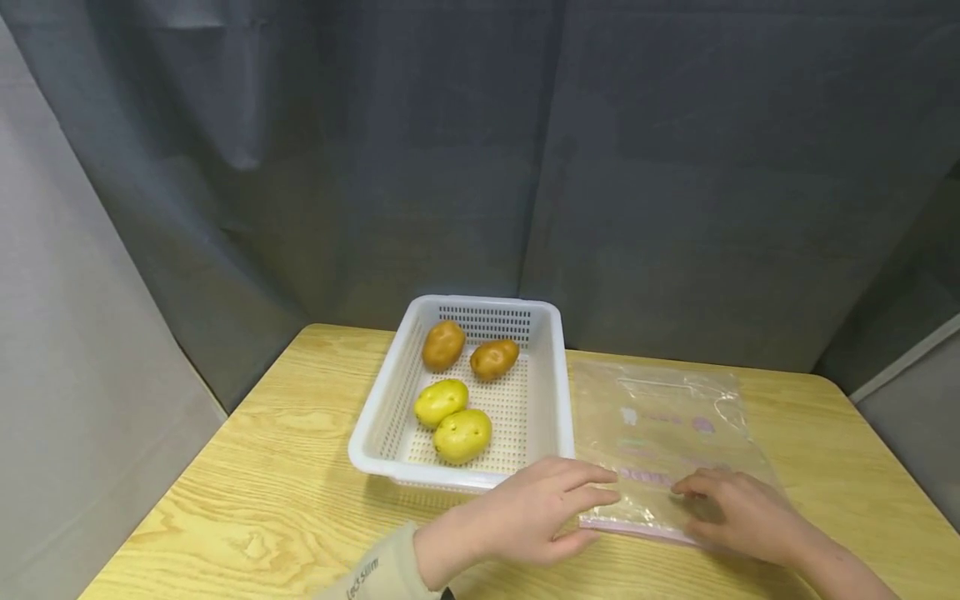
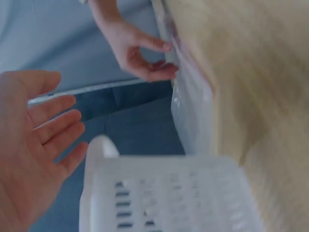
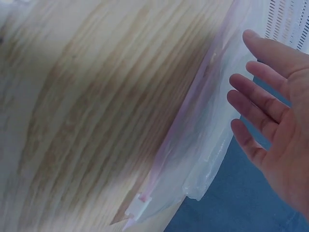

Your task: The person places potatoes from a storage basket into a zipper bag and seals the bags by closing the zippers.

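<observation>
Two brown potatoes point(image 1: 443, 346), two yellow potatoes point(image 1: 462, 437), one basket point(image 1: 559, 375), one bag point(image 1: 652, 433), one table point(image 1: 247, 467)

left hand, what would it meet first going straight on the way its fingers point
Probably the clear plastic bag, lying ahead of the left hand in the head view; if it passes over that, perhaps the right hand, though height is unclear.

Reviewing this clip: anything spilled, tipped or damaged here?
Nothing stands out. All four visible potatoes lie inside the white plastic basket, which stands upright. The clear slider bag beside it lies flat; its film is a little wrinkled, but no tear shows.
</observation>
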Demonstrator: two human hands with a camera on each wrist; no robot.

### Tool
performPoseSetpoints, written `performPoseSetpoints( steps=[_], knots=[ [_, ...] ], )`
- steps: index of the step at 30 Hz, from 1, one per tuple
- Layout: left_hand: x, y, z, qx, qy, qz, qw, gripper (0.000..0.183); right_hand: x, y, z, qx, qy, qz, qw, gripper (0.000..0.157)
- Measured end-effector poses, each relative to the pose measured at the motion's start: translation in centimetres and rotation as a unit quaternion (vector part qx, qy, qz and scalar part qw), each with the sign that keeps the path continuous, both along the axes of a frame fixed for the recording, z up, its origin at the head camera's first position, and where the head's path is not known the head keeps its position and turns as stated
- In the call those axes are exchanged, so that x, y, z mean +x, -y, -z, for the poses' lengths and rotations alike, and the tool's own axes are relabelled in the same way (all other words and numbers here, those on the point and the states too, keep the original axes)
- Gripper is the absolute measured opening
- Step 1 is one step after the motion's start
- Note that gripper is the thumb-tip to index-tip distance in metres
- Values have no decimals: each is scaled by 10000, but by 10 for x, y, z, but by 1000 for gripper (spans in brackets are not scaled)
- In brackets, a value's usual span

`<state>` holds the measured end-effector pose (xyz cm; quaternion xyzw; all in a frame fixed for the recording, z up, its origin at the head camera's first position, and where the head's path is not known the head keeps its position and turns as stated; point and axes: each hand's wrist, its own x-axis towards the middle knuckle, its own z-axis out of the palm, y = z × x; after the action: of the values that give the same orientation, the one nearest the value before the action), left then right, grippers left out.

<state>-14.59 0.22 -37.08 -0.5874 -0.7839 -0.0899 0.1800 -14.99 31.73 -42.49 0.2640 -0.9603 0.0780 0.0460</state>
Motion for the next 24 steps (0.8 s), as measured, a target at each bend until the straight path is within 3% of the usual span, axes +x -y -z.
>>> performPoseSetpoints(
  steps=[3,10,15,19,24],
  knots=[
    [6,-4,6,-201,-48,34,9998,42,0,-1,3,-9,-145,-97,9998,35],
    [14,-13,16,-958,382,-19,9947,44,1,-5,7,14,-159,-146,9998,34],
    [15,-20,27,-1444,851,-50,9858,44,2,-7,4,-57,64,-227,9997,37],
    [14,-24,37,-1727,1462,-88,9740,43,3,-9,3,-75,417,-261,9988,38],
    [12,-27,47,-1918,1743,-55,9658,44,4,-8,4,-245,806,-411,9956,32]
  ],
)
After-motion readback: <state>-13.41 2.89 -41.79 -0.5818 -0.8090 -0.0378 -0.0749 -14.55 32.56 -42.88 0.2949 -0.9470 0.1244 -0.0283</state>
